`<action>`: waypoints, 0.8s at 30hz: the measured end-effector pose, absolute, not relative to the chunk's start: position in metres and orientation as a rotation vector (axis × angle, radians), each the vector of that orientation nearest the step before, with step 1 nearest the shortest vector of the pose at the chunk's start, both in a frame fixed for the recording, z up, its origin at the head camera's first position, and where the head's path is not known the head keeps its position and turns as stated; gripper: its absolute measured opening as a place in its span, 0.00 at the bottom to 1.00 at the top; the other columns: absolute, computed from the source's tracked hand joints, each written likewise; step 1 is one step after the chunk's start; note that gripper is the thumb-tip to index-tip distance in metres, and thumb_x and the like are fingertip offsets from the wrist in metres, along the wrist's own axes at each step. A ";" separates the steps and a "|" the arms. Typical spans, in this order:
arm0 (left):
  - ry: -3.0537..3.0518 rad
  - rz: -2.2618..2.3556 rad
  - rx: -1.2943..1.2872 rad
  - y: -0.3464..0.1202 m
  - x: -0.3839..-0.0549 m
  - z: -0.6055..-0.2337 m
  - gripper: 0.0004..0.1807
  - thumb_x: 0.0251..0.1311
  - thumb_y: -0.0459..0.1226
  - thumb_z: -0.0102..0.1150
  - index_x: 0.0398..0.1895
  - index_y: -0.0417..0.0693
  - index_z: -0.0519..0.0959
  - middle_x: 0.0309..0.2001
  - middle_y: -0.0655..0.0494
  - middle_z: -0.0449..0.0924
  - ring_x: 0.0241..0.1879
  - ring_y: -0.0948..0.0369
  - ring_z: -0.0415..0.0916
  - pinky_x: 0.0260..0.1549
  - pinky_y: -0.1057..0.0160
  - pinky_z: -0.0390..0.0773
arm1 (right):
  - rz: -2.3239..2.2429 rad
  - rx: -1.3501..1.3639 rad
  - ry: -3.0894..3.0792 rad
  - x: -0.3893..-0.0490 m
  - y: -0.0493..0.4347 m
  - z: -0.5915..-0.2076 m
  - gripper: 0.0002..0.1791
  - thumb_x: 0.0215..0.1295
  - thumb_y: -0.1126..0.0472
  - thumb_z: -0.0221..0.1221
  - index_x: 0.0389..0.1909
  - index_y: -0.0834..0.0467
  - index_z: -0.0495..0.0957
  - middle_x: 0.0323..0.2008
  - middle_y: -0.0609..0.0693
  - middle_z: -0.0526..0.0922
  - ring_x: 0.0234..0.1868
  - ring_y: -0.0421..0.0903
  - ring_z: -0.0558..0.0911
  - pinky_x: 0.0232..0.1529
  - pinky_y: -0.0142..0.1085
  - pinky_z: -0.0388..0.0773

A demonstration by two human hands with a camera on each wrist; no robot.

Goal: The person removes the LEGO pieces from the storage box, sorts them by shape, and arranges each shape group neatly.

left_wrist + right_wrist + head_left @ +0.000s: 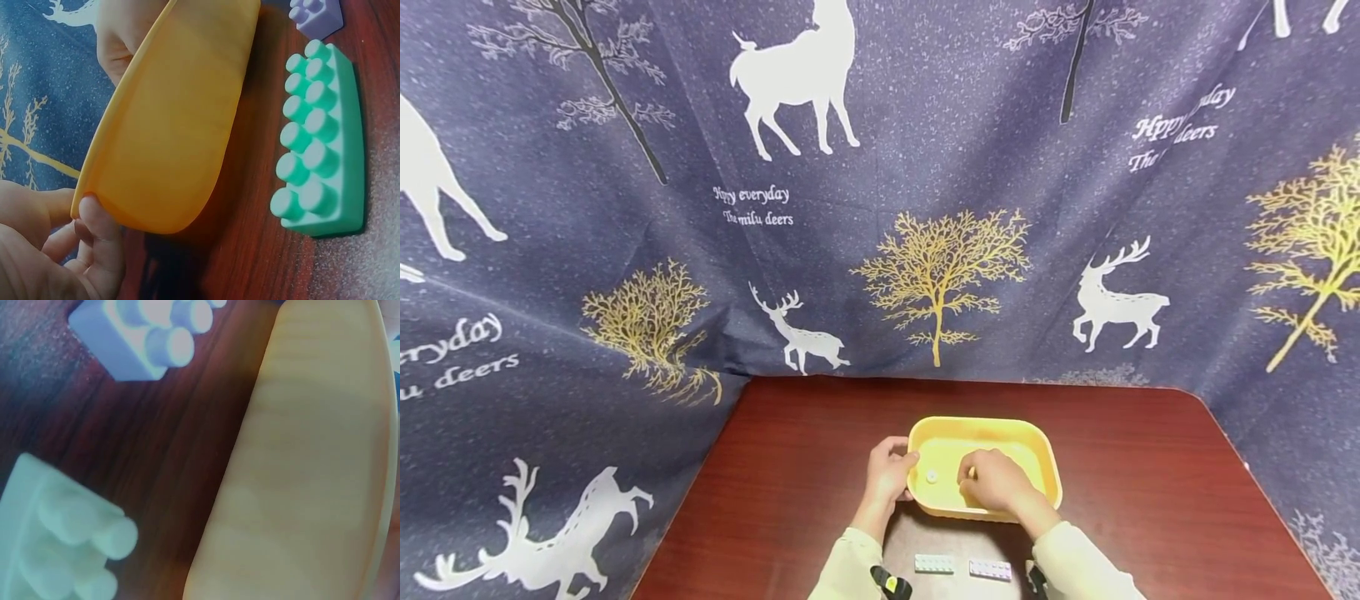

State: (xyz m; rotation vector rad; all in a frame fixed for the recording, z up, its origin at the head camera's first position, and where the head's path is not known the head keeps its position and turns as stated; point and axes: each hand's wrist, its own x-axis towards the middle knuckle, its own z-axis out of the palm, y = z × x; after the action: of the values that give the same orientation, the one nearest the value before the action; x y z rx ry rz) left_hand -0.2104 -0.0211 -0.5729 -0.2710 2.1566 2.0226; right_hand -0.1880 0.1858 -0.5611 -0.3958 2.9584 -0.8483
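A yellow plastic tub (981, 427) stands on the table. My left hand (889, 475) grips its left end; in the left wrist view, the thumb and fingers (100, 228) pinch the rim. My right hand (996, 482) reaches down into the tub with bent fingers, and I cannot tell whether they hold anything. Inside the tub, left of that hand, lies a small white round piece (932, 476). In front of the tub lie a mint-green toy brick (934, 564) and a light purple toy brick (990, 570), side by side with studs showing.
The table (805, 442) has a reddish-brown wood-grain top. A dark blue cloth (820, 250) printed with deer and trees hangs behind it and along its sides. Black straps (891, 582) sit on the wrists over pale sleeves (1078, 558).
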 end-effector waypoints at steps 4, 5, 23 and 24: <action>2.150 2.027 -0.267 -0.021 -0.210 -0.574 0.19 0.65 0.31 0.63 0.59 0.38 0.78 0.32 0.44 0.78 0.17 0.59 0.75 0.07 0.72 0.73 | -0.865 -0.319 2.969 -0.187 0.189 -0.561 0.08 0.57 0.64 0.65 0.27 0.46 0.80 0.22 0.38 0.78 0.25 0.40 0.75 0.26 0.37 0.74; 2.146 2.032 -0.265 -0.021 -0.210 -0.574 0.19 0.65 0.31 0.63 0.59 0.38 0.78 0.32 0.44 0.78 0.17 0.59 0.76 0.07 0.72 0.73 | -0.868 -0.302 2.976 -0.187 0.190 -0.562 0.08 0.59 0.63 0.64 0.27 0.46 0.79 0.21 0.38 0.77 0.25 0.40 0.74 0.26 0.37 0.73; 2.151 2.037 -0.266 -0.020 -0.209 -0.572 0.18 0.65 0.31 0.63 0.58 0.38 0.78 0.33 0.42 0.78 0.17 0.60 0.74 0.07 0.72 0.72 | -0.897 -0.213 3.135 -0.184 0.194 -0.555 0.07 0.65 0.60 0.66 0.43 0.49 0.86 0.37 0.44 0.89 0.38 0.49 0.87 0.39 0.47 0.85; 2.154 2.036 -0.266 -0.020 -0.209 -0.572 0.19 0.65 0.31 0.63 0.58 0.38 0.78 0.33 0.41 0.79 0.17 0.60 0.74 0.07 0.72 0.72 | -0.905 -0.205 3.130 -0.183 0.195 -0.556 0.08 0.64 0.59 0.67 0.43 0.49 0.86 0.35 0.44 0.89 0.36 0.47 0.86 0.37 0.46 0.84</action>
State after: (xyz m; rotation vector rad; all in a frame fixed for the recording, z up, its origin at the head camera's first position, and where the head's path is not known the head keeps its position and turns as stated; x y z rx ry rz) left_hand -0.2088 -0.0204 -0.5724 -0.2660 2.1543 2.0361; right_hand -0.1832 0.1949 -0.5556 -0.2047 3.1299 -0.9046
